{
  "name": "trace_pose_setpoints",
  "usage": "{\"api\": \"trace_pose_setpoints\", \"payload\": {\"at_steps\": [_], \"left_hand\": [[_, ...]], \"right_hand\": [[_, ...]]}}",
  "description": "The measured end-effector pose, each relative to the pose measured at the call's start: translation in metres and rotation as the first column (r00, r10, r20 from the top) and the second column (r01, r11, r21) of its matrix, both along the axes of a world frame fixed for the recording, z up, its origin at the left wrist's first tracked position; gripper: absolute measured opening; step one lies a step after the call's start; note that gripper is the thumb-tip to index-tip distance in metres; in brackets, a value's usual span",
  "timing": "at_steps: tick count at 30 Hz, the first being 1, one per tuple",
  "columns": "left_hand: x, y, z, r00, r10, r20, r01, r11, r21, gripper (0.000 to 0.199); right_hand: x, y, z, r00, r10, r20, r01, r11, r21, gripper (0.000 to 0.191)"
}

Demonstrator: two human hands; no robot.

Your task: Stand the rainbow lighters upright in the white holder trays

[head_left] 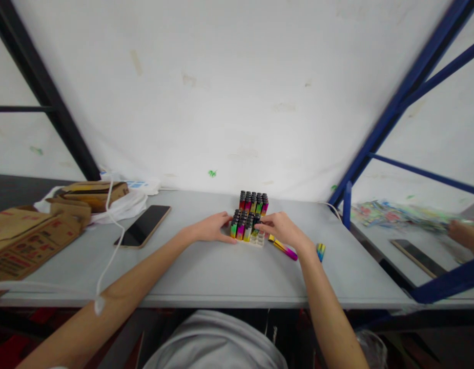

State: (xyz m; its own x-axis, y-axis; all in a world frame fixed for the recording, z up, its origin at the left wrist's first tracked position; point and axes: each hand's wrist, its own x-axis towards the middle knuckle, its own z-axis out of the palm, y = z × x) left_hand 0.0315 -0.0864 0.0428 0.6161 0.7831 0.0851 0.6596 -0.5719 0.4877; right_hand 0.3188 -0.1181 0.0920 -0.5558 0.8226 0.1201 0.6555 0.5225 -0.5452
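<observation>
Several coloured lighters with black tops [240,229] stand upright in a pale tray [256,241], whose front right part shows bare slots. My left hand [211,227] is at the tray's left side, thumb and fingers apart around its edge. My right hand [281,228] is over the tray's right side, its fingertips pinched on a dark-topped lighter [256,225]. Behind stands a second block of upright lighters [253,202]. Loose lighters lie right of the tray, a yellow and magenta one [285,249] under my right hand and a blue and yellow one [320,251] beside my wrist.
A phone [143,226] lies at the left, with a white cable [119,225] hanging before it. Open cardboard boxes [37,238] fill the far left. A blue frame [375,130] rises at the right; beyond it are another phone [418,258] and another person's hand [465,236].
</observation>
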Motion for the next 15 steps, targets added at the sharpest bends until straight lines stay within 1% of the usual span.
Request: {"api": "trace_pose_setpoints", "payload": {"at_steps": [2,5,8,10,11,13,15], "left_hand": [[0.000,0.000,0.000,1.000,0.000,-0.001,0.000,1.000,0.002,0.070],[0.000,0.000,-0.001,1.000,0.006,-0.003,-0.006,1.000,0.016,0.071],[0.000,-0.001,0.001,1.000,0.003,-0.017,-0.002,1.000,0.021,0.069],[0.001,-0.002,0.002,0.999,-0.001,-0.033,0.001,1.000,0.019,0.068],[0.001,-0.002,0.003,0.999,0.000,-0.044,0.001,1.000,0.020,0.067],[0.002,-0.002,0.005,0.998,0.001,-0.061,0.001,1.000,0.023,0.066],[0.002,-0.002,0.005,0.998,-0.001,-0.067,0.003,1.000,0.023,0.066]], "right_hand": [[-0.002,0.001,-0.003,1.000,-0.030,-0.007,0.030,1.000,0.005,0.037],[-0.008,0.002,-0.008,0.992,-0.116,0.058,0.113,0.992,0.049,0.037],[-0.009,0.001,-0.008,0.987,-0.108,0.118,0.108,0.994,-0.001,0.029],[-0.003,0.001,-0.005,0.993,-0.086,0.080,0.088,0.996,-0.021,0.023],[0.002,0.002,-0.003,0.995,-0.091,0.050,0.091,0.996,-0.007,0.022],[0.015,0.003,0.002,0.992,-0.128,0.012,0.127,0.991,0.040,0.019],[0.027,0.007,0.002,0.981,-0.191,0.039,0.188,0.979,0.074,0.016]]}}
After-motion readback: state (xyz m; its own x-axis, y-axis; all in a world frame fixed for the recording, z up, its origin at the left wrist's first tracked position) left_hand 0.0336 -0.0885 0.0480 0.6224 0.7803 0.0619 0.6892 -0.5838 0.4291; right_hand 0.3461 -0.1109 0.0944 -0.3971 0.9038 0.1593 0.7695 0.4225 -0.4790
